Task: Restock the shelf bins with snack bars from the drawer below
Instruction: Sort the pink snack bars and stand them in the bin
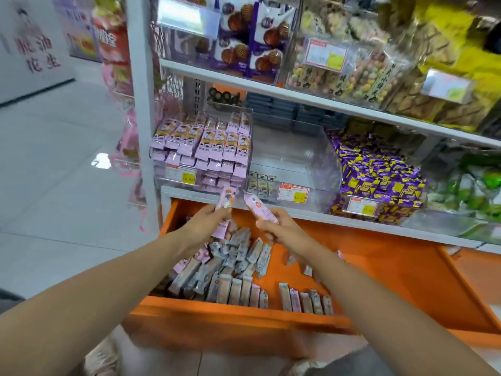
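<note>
Head view: motion blur softens the whole picture, and both forearms are cut off at the lower edge. The left hand (207,221) grips a pink snack bar (227,200). Its fingers hide the lower part of the wrapper, so whether it holds one bar or more is unclear. This bar's long axis is nearly upright, with the free end at 12 o'clock. The right hand (280,226) is curled round a second pink bar (259,207), which is tilted with its free end toward 10 o'clock.

Both bars hang above the orange drawer (379,267), where loose bars (233,267) are heaped toward 7 o'clock. At 12 o'clock stands the nearly bare middle bin (298,156), whose price tag (294,192) reads 15.80. The left bin (168,183), at 11 o'clock, is packed with pink bars. The wrapper print is too blurred to read.
</note>
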Demonstrator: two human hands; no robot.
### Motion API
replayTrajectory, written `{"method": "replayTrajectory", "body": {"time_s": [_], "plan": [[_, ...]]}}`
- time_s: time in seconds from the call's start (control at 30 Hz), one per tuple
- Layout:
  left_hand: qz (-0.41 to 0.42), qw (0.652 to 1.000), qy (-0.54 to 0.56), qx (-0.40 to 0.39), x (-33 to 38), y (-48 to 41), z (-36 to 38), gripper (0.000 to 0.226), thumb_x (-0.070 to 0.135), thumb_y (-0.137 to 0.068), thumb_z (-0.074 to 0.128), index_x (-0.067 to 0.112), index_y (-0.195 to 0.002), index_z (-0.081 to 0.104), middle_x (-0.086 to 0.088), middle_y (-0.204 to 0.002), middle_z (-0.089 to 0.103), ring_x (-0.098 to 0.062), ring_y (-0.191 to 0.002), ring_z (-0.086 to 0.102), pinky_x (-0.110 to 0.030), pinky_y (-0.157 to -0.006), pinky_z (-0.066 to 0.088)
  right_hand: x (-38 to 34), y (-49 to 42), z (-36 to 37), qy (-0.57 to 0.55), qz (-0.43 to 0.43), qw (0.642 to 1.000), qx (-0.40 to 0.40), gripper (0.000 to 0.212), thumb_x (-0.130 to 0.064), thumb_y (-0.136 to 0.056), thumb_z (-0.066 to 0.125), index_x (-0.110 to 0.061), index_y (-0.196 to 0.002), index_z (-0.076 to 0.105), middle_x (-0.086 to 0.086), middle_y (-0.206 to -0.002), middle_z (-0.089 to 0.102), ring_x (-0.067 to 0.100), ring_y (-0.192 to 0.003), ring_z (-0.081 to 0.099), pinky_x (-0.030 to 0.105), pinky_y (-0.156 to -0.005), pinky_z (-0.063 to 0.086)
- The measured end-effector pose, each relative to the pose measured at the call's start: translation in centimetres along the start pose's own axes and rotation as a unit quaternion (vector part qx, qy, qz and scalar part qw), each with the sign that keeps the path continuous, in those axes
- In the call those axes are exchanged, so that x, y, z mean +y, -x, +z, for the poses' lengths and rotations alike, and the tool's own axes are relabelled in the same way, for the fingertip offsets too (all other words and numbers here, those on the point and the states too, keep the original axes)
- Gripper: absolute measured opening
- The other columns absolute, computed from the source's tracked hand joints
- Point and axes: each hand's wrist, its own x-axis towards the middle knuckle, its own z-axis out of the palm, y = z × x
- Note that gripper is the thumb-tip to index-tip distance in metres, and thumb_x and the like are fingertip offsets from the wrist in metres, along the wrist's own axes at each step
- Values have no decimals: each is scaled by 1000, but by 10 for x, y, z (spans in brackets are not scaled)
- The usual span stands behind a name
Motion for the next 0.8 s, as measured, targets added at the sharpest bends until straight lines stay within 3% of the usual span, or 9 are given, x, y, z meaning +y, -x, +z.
{"method": "replayTrajectory", "body": {"time_s": [0.1, 0.2, 0.23, 0.3, 0.4, 0.53, 0.63, 0.73, 0.8], "plan": [[1, 1000, 7, 6, 13, 8, -8, 20, 17, -93, 53, 6, -109, 51, -9, -70, 55, -24, -61, 48, -33, -54, 38, -18, 2, 8, 34, -12, 999, 16, 60, -18, -87, 72, -22, -130, 31, 2, -109, 56, 10, -69, 53, 24, -64, 46], [22, 1000, 3, -3, 26, 17, -10, 14, 14, -94, 50, 3, -101, 52, -3, -64, 54, -22, -58, 41, -31, -52, 34, -34, 2, 16, -17, -33, 998, 48, 50, -7, -90, 65, -10, -129, 34, 5, -96, 58, 11, -68, 54, 25, -62, 47], [25, 1000, 1, 2, 29, 19, -12, 13, 15, -95, 50, 2, -98, 52, -2, -72, 56, -21, -59, 41, -31, -53, 34, -39, 1, 17, -38, -40, 997, 55, 45, -7, -90, 64, -8, -127, 37, 7, -92, 60, 13, -70, 55, 27, -64, 48], [31, 999, -21, 30, 38, 18, -17, 19, 20, -96, 52, 2, -102, 54, -2, -95, 59, -21, -62, 43, -29, -54, 35, -49, -1, 20, -35, -60, 995, 76, 30, -15, -92, 64, -10, -116, 46, 11, -96, 64, 16, -77, 57, 30, -71, 48], [75, 995, -27, 53, 50, 14, -28, 6, 16, -97, 53, 12, -96, 58, -5, -84, 53, -18, -64, 45, -27, -52, 35, -64, -6, 22, -16, -87, 988, 130, 22, -32, -91, 65, -14, -99, 55, 5, -103, 61, 13, -76, 54, 27, -73, 45], [133, 986, -63, 78, 67, 8, -47, 20, 15, -100, 51, 8, -118, 58, -6, -94, 58, -17, -80, 52, -24, -66, 40, -84, -16, 24, -32, -114, 979, 167, 36, -40, -91, 64, -8, -109, 65, -1, -97, 63, 12, -82, 54, 24, -67, 41], [150, 977, -105, 109, 83, 2, -57, 44, 28, -101, 52, 12, -141, 45, -5, -116, 55, -24, -98, 58, -31, -80, 42, -102, -30, 28, -39, -131, 972, 194, 36, -41, -92, 63, -14, -114, 63, -4, -99, 60, 11, -86, 54, 22, -66, 41], [193, 961, -130, 148, 99, -8, -64, 46, 32, -99, 54, 23, -142, 40, -1, -107, 50, -25, -90, 50, -35, -76, 43, -119, -49, 33, -28, -141, 961, 235, 31, -39, -93, 62, -19, -115, 54, -6, -102, 55, 11, -93, 52, 27, -75, 43], [216, 950, -149, 169, 107, -19, -68, 43, 32, -99, 55, 24, -139, 44, -2, -125, 52, -22, -99, 50, -38, -86, 44, -127, -64, 36, 6, -146, 955, 257, 27, -38, -94, 60, -18, -110, 51, -7, -97, 55, 12, -88, 51, 31, -74, 43]]}}
